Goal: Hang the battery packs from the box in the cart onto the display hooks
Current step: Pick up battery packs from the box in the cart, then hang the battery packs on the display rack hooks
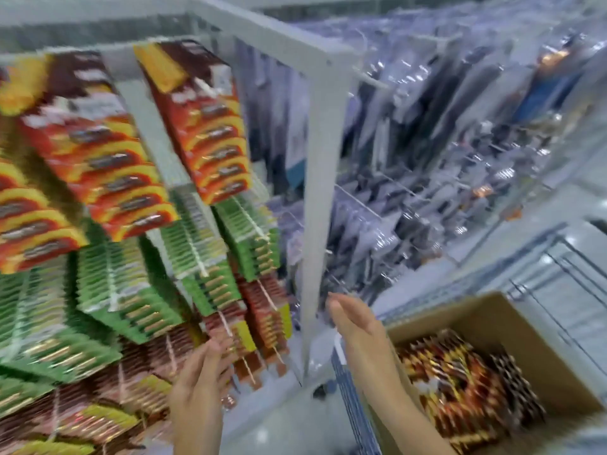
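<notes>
Motion-blurred view down a shop aisle. The biggest item is a white display rack (pixel 317 159), left and centre, crowded w/ hung packs (pixel 210 126) in red-yellow, green and brown rows. Lower right, a wire cart (pixel 558 290) holds an open cardboard box (pixel 460 316). The battery packs (pixel 460 399) lie piled loose inside it, none in hand. Thin white hooks (pixel 226 323) stick out of the lower rows.

The right hand (pixel 354 320) hovers flat, fingers straight, holding nothing, between the rack post and the box. The left hand (pixel 200 385), fingers loosely spread and empty, is just beside the low brown packs; contact is unclear due to blur.

Judgement: the packs are prob. light, stiff card w/ a slick plastic blister, heaviest at the cells. Best pinched at the top card edge, near the hang hole.
</notes>
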